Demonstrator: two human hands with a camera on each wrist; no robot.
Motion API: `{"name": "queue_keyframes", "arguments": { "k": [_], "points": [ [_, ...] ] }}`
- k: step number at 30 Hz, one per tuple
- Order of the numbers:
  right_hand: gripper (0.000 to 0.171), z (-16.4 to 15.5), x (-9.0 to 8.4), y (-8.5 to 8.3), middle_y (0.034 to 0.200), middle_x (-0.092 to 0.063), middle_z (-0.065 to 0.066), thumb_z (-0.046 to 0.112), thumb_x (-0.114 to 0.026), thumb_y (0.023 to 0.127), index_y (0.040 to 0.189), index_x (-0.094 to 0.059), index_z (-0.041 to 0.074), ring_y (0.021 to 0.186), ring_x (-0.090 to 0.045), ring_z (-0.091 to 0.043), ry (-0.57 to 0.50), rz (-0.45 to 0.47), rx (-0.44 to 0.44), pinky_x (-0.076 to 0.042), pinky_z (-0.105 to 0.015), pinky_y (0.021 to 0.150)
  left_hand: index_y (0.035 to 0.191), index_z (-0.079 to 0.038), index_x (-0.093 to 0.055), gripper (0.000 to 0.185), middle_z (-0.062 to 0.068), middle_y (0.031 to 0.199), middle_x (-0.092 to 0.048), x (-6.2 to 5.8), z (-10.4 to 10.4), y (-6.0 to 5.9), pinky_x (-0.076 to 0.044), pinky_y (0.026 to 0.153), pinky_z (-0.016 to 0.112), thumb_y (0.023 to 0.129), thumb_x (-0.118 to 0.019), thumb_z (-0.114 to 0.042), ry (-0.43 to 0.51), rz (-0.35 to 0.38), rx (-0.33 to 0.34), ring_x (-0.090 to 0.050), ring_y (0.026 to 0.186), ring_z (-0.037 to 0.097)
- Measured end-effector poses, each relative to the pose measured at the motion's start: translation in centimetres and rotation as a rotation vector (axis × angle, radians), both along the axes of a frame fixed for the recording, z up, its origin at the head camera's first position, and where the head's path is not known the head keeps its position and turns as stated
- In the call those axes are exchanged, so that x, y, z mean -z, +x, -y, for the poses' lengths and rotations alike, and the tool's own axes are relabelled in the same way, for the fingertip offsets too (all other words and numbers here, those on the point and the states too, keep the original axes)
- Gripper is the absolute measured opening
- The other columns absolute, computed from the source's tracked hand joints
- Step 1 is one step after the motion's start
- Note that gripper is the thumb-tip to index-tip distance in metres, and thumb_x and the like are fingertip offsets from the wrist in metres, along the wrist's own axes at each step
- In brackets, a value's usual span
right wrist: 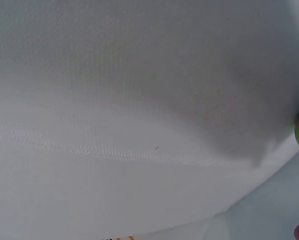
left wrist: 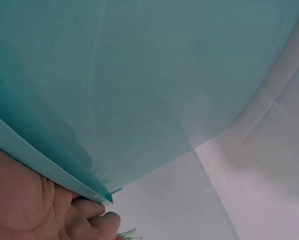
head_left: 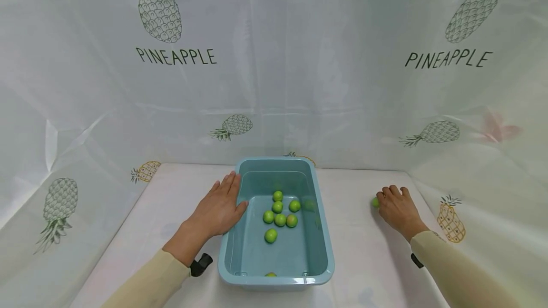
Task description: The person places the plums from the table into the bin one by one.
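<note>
The smooth blue plastic tub (head_left: 322, 232) sits lengthwise, its long axis running away from the person. The left hand (head_left: 219, 209) lies flat against its left wall, fingers straight. Inside are seven round green fruits (head_left: 280, 219), perhaps an eighth at the near rim. Well to the right, the right hand (head_left: 399, 208) curls over one more green fruit (head_left: 375, 202) on the white cloth (head_left: 355, 260).

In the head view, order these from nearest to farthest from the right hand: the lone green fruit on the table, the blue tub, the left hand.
1. Small round green fruit, touching the right hand.
2. Light blue plastic tub, centre.
3. Left hand, on the tub's far side.
</note>
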State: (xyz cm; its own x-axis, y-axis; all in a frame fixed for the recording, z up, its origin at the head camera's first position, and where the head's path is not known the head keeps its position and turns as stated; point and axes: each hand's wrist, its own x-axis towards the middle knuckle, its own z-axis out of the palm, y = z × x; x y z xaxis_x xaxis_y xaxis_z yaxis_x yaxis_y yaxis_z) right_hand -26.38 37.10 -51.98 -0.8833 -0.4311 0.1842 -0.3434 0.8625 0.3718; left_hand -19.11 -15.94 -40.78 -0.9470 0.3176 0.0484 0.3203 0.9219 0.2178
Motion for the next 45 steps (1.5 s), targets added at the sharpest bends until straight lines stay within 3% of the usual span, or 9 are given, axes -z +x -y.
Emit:
{"name": "queue_keyframes", "arguments": {
  "k": [12,21,34,40,45],
  "points": [
    [0.029,1.0,0.0,-0.3,0.094,-0.058,-0.014,0.015,-0.078,0.088,0.103,-0.061,-0.001,0.099,-0.056,-0.04,-0.094,-0.071,-0.014,-0.046,-0.062,0.095,0.163,0.01,-0.024,0.079,0.028,0.171,-0.023,0.1,0.1,0.1,-0.024,0.129,0.059,0.109,-0.052,-0.04,0.001,-0.003,-0.002,-0.024,0.16,0.044],
    [0.038,1.4,-0.1,-0.7,0.1,-0.063,-0.016,0.019,-0.082,0.087,0.112,-0.062,-0.002,0.1,-0.058,-0.039,-0.105,0.003,0.029,-0.048,-0.061,0.092,0.163,0.01,-0.022,0.08,0.028,0.172,-0.021,0.0,-0.1,0.1,-0.023,0.13,0.059,0.109,-0.052,-0.041,0.008,0.021,-0.001,-0.022,0.161,0.043],
    [0.028,1.4,0.8,-1.0,0.086,-0.052,-0.01,0.016,-0.079,0.091,0.099,-0.057,0.0,0.091,-0.054,-0.035,-0.079,0.002,0.038,-0.048,-0.055,0.082,0.163,0.009,-0.023,0.079,0.026,0.173,-0.021,0.4,-0.8,0.3,-0.023,0.13,0.057,0.109,-0.052,-0.04,0.007,0.038,0.004,-0.023,0.161,0.041],
    [0.023,1.5,1.4,-0.6,0.086,-0.056,-0.013,0.01,-0.076,0.087,0.095,-0.057,-0.001,0.088,-0.056,-0.038,-0.126,-0.088,-0.004,-0.048,-0.058,0.082,0.163,0.009,-0.024,0.079,0.026,0.172,-0.022,0.6,-1.0,0.4,-0.024,0.13,0.058,0.109,-0.053,-0.041,0.015,0.041,0.011,-0.024,0.161,0.041],
    [0.038,2.0,1.3,-1.0,0.084,-0.054,-0.012,0.024,-0.082,0.082,0.095,-0.055,0.0,0.085,-0.054,-0.037,-0.125,-0.19,-0.082,-0.048,-0.055,0.081,0.163,0.01,-0.024,0.078,0.027,0.172,-0.023,0.7,-0.8,0.3,-0.024,0.13,0.057,0.11,-0.052,-0.041,-0.018,0.019,0.012,-0.024,0.161,0.041]
  ]
}}
